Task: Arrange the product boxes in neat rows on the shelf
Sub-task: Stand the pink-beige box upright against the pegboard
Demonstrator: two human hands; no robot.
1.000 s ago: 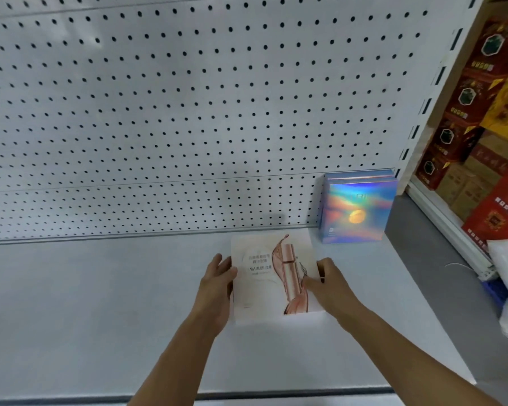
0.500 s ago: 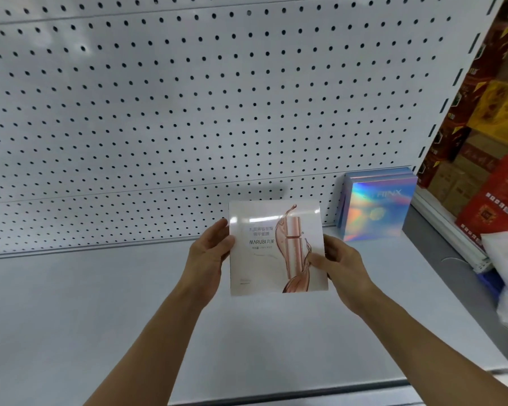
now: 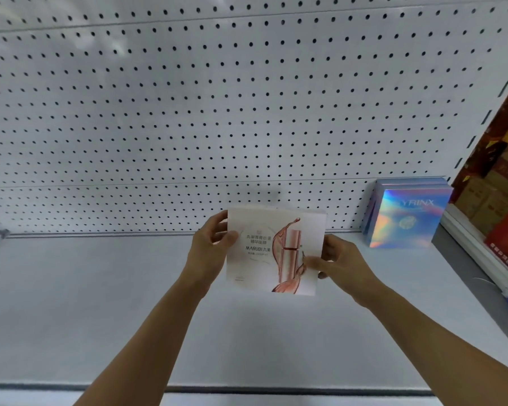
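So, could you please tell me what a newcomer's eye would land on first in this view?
Most likely the white box with the rose-gold bottle print, held upright mid-frame above the shelf by the left hand and the right hand. Next, the shiny holographic boxes standing at the shelf's far right against the white pegboard.

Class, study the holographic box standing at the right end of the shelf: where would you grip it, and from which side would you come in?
Grip the holographic box by its two narrow upright side edges, coming from the front. It stands upright, broad face forward, with its back near the pegboard, so the rear is likely shut off. The shelf in front lies open.
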